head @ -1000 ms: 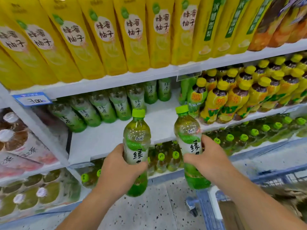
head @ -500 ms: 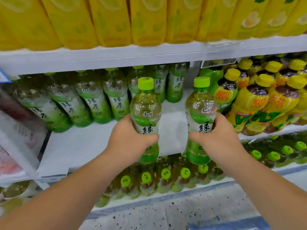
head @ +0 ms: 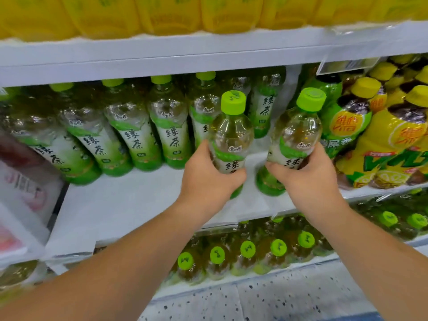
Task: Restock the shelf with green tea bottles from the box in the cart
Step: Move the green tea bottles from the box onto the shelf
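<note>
Both grips are closed round green tea bottles, one each. The left grip (head: 208, 179), a bare hand, wraps its fingers round the lower label of the left green tea bottle (head: 231, 135), thumb on the near side. The right grip (head: 310, 179) holds the right green tea bottle (head: 296, 135) the same way, round the lower half. The two bottles are side by side with a small gap between them, over the front part of the white middle shelf (head: 120, 205). The left one is nearly upright, and the right one leans with its green cap toward the right. Whether either base touches the shelf cannot be told.

Behind them, along the back of the same shelf, stands a row of matching green tea bottles (head: 171, 135). The bare shelf in front of that row runs off to the left. Just to the right of the held bottles, yellow-capped drink bottles (head: 393, 147) fill the rest of the shelf, under a clear price-tag holder (head: 347, 64).

Yellow bottles (head: 162, 15) line the shelf above. On the shelf below, green-capped bottles (head: 247, 250) stand packed together. At the bottom lies a speckled floor (head: 254, 302).
</note>
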Demonstrator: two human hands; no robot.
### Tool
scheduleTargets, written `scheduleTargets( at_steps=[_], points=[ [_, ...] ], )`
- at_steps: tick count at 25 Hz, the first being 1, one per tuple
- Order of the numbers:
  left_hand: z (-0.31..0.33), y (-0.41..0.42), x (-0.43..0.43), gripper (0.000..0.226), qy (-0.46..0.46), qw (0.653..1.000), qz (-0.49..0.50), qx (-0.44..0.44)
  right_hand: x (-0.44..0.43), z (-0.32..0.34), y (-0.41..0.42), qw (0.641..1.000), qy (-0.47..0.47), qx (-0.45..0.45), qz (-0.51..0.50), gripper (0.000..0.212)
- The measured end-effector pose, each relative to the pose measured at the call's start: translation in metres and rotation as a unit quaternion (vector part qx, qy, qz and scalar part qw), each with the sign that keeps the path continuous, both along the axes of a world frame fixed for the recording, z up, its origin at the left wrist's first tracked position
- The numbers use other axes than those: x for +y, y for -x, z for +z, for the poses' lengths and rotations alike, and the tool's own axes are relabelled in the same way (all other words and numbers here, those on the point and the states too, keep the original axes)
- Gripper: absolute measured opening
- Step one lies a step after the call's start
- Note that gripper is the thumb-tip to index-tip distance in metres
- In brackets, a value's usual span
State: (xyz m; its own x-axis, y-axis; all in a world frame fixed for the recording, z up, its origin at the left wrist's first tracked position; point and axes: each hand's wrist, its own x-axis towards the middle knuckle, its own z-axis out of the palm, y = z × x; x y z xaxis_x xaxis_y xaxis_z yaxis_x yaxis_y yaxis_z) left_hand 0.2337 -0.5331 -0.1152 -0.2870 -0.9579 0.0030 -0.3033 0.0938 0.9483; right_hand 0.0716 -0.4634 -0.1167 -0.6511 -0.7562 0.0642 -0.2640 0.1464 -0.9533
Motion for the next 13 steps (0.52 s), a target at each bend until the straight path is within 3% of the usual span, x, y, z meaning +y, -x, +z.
scheduleTargets(
  at_steps=[2,6,8,13],
  points=[
    [-0.007,-0.004,-0.004,0.05,0.009,1.0,-0.02,-0.011,0.0,-0.003,0.001,1.0,0.006,0.0,0.018,0.048],
    [-0.028,-0.018,-0.001,0.06,0.025,0.992,-0.014,-0.121,0.003,-0.015,0.001,0.999,-0.026,0.019,0.015,0.043],
    [-0.04,-0.022,0.005,0.064,0.028,0.993,0.003,-0.115,0.008,-0.028,-0.002,0.998,-0.048,0.041,-0.006,0.047],
    [-0.049,-0.014,0.004,0.044,0.029,0.995,0.041,-0.087,0.009,-0.04,-0.005,0.994,-0.042,0.102,-0.011,0.04]
  ],
)
